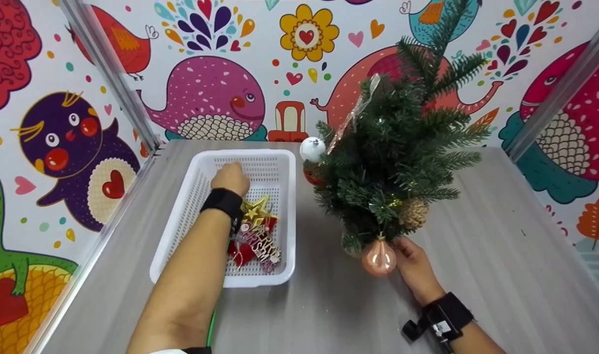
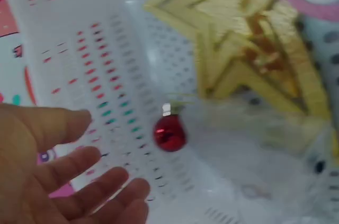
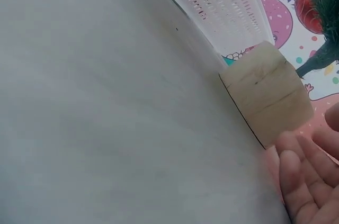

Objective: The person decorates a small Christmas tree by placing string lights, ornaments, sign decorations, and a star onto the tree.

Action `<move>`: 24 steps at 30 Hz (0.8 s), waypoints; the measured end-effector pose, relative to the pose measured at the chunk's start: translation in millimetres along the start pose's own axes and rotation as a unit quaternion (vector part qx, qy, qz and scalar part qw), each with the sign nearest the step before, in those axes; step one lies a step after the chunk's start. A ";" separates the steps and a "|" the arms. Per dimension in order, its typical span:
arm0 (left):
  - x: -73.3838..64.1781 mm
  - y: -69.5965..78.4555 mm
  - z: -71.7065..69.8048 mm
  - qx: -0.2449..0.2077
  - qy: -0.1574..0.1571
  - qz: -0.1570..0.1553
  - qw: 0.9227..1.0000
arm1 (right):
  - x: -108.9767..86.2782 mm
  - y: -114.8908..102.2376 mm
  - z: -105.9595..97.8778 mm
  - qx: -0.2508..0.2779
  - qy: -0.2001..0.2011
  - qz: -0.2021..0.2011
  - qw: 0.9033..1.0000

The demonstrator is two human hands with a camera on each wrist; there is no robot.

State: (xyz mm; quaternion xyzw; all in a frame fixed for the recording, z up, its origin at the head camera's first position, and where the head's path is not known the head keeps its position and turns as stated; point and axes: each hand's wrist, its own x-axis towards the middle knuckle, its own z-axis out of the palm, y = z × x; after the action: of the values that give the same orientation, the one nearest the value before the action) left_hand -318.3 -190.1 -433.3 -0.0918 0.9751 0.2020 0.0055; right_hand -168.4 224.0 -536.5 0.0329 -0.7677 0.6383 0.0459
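Note:
My left hand (image 1: 232,178) reaches down inside the white plastic basket (image 1: 290,211). In the left wrist view its fingers are spread and loosely bent, with a small red ball ornament (image 2: 170,133) just beyond the fingertips. Gold star ornaments (image 2: 233,33) lie beside that ball. To the right stands a small green Christmas tree (image 1: 378,157). Low at its right side is my right hand (image 1: 416,268), fingers relaxed close to the tree's pale block base (image 3: 267,89) and gripping nothing. A rose-gold bauble (image 1: 379,258) hangs in front, next to the right fingers.
In the basket also lie a glittery "Merry Christmas" sign (image 1: 262,243) and a red ornament (image 1: 241,253). The tree carries a white ball (image 1: 313,149), a pinecone (image 1: 413,214) and a ribbon (image 1: 348,120). Patterned panels (image 1: 299,73) close in the grey table (image 1: 329,314).

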 end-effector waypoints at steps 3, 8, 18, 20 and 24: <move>1.4 -10.5 15.2 0.024 0.001 0.003 1.000 | -1.9 -0.7 4.9 -0.001 -0.008 -0.027 1.000; 3.4 -18.3 25.9 0.044 -0.002 0.019 0.999 | -1.1 -3.4 8.0 0.008 0.003 -0.031 0.999; 4.3 -21.5 20.6 0.031 0.001 0.041 0.999 | 0.9 -2.3 9.0 0.012 -0.004 -0.010 1.000; 1.5 -13.2 12.9 0.014 -0.001 0.037 0.999 | 1.1 -1.5 7.6 0.012 0.010 -0.008 1.000; -13.1 15.3 -10.2 -0.041 0.029 0.043 0.998 | 1.7 -2.5 1.4 0.013 0.094 -0.034 0.995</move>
State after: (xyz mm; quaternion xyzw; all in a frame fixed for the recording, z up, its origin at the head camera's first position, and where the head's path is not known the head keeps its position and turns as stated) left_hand -307.9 -178.0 -417.3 -0.0558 0.9688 0.2389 -0.0354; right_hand -169.9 222.2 -534.2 -0.0008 -0.7500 0.6467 0.1390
